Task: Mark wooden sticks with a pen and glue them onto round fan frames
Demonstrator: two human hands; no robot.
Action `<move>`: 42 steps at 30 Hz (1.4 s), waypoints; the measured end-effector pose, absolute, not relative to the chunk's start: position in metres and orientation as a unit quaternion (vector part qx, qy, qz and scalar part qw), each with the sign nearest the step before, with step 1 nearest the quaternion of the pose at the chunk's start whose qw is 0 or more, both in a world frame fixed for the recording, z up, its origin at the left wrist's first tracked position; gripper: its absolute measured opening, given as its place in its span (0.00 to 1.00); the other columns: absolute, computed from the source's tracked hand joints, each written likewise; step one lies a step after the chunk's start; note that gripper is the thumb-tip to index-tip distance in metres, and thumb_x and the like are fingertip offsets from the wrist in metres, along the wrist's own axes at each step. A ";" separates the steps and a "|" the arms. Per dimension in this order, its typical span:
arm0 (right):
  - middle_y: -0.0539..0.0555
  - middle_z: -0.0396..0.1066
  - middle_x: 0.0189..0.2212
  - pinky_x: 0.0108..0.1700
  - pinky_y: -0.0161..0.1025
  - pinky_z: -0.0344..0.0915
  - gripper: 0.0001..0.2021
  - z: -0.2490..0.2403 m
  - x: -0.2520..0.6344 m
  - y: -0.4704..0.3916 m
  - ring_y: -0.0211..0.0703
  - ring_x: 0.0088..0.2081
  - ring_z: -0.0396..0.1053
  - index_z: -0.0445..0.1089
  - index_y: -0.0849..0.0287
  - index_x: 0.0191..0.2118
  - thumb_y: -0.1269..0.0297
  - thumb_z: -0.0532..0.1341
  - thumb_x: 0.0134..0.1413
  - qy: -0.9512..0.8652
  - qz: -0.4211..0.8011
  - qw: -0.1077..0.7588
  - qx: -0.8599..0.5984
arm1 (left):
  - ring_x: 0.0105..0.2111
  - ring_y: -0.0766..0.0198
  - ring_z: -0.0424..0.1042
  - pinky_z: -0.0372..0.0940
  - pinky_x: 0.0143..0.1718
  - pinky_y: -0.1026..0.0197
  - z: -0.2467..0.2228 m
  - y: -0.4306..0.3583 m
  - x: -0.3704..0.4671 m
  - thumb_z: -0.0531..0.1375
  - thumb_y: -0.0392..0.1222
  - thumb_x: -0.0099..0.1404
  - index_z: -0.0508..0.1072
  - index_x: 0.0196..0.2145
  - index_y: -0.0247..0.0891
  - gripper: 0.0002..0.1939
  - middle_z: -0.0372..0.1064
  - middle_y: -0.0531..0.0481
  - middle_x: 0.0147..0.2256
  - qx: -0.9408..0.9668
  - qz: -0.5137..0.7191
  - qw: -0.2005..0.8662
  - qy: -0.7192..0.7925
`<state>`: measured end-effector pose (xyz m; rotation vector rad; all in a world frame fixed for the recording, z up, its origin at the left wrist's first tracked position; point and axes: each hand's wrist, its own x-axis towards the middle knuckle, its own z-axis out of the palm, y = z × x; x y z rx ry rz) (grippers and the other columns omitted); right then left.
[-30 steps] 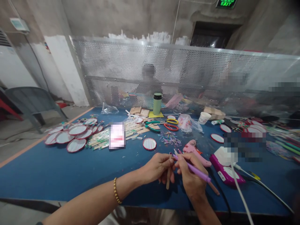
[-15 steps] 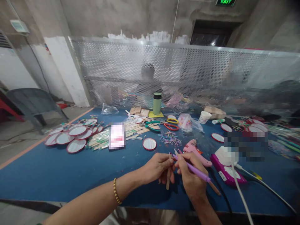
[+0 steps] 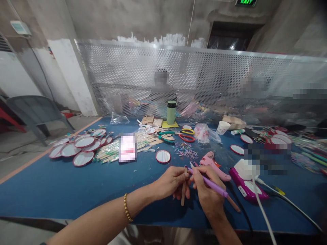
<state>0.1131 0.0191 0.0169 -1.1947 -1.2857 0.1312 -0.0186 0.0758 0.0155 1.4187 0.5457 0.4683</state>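
Fingers [image 3: 182, 177] nr table edge [image 3: 150, 221], L hand [image 3: 171, 181] pinching stick [image 3: 183, 194], R hand [image 3: 211, 195] gripping pen [image 3: 214, 186], room leftward.

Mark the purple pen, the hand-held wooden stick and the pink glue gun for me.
Purple pen [image 3: 214, 186]: head view, middle of its barrel.
Wooden stick [image 3: 183, 194]: head view, its lower length.
Pink glue gun [image 3: 211, 163]: head view, its pink body.

A flat, pale wooden stick [image 3: 183, 194] is held darkened end up; a slim purple plastic marker [image 3: 214, 185] slants beside it, tip near that end, contact unclear from here.
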 end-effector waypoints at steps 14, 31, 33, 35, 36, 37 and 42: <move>0.46 0.68 0.16 0.22 0.33 0.64 0.12 0.015 0.114 0.019 0.35 0.17 0.65 0.68 0.57 0.24 0.62 0.61 0.58 -0.564 0.062 0.640 -0.518 | 0.13 0.72 0.62 0.55 0.13 0.69 0.020 0.075 -0.019 0.56 0.75 0.56 0.63 0.31 0.37 0.33 0.69 0.52 0.20 0.636 0.209 0.703 0.241; 0.45 0.69 0.16 0.23 0.32 0.65 0.11 0.013 0.115 0.020 0.35 0.17 0.66 0.69 0.57 0.25 0.62 0.61 0.58 -0.563 0.047 0.640 -0.521 | 0.13 0.71 0.61 0.54 0.13 0.69 0.019 0.074 -0.019 0.55 0.76 0.56 0.63 0.31 0.37 0.34 0.69 0.52 0.21 0.643 0.210 0.695 0.244; 0.46 0.69 0.17 0.22 0.32 0.64 0.11 0.012 0.116 0.021 0.35 0.17 0.66 0.69 0.57 0.25 0.62 0.61 0.58 -0.564 0.046 0.639 -0.521 | 0.13 0.71 0.62 0.54 0.13 0.69 0.019 0.074 -0.019 0.55 0.75 0.56 0.63 0.31 0.37 0.34 0.69 0.51 0.21 0.644 0.208 0.694 0.246; 0.46 0.69 0.16 0.22 0.32 0.64 0.11 0.012 0.116 0.021 0.35 0.17 0.66 0.69 0.57 0.25 0.62 0.61 0.58 -0.566 0.045 0.637 -0.522 | 0.13 0.71 0.62 0.55 0.13 0.69 0.019 0.074 -0.019 0.55 0.75 0.56 0.63 0.31 0.37 0.33 0.70 0.51 0.21 0.645 0.207 0.693 0.246; 0.46 0.69 0.16 0.21 0.32 0.64 0.11 0.012 0.116 0.022 0.35 0.17 0.66 0.69 0.57 0.25 0.63 0.61 0.58 -0.566 0.045 0.636 -0.523 | 0.13 0.71 0.62 0.55 0.13 0.69 0.019 0.074 -0.019 0.55 0.76 0.56 0.63 0.31 0.37 0.34 0.70 0.51 0.21 0.645 0.208 0.694 0.245; 0.45 0.69 0.16 0.21 0.32 0.64 0.11 0.012 0.116 0.022 0.35 0.17 0.66 0.69 0.57 0.25 0.63 0.61 0.58 -0.567 0.045 0.635 -0.522 | 0.13 0.71 0.61 0.55 0.13 0.69 0.019 0.075 -0.019 0.55 0.76 0.56 0.63 0.31 0.37 0.34 0.70 0.52 0.21 0.645 0.208 0.694 0.245; 0.45 0.69 0.17 0.21 0.32 0.65 0.10 0.014 0.116 0.020 0.35 0.17 0.67 0.69 0.57 0.25 0.65 0.61 0.58 -0.571 0.044 0.646 -0.505 | 0.13 0.71 0.62 0.55 0.13 0.69 0.017 0.075 -0.019 0.55 0.75 0.56 0.64 0.31 0.37 0.34 0.70 0.52 0.21 0.639 0.207 0.699 0.245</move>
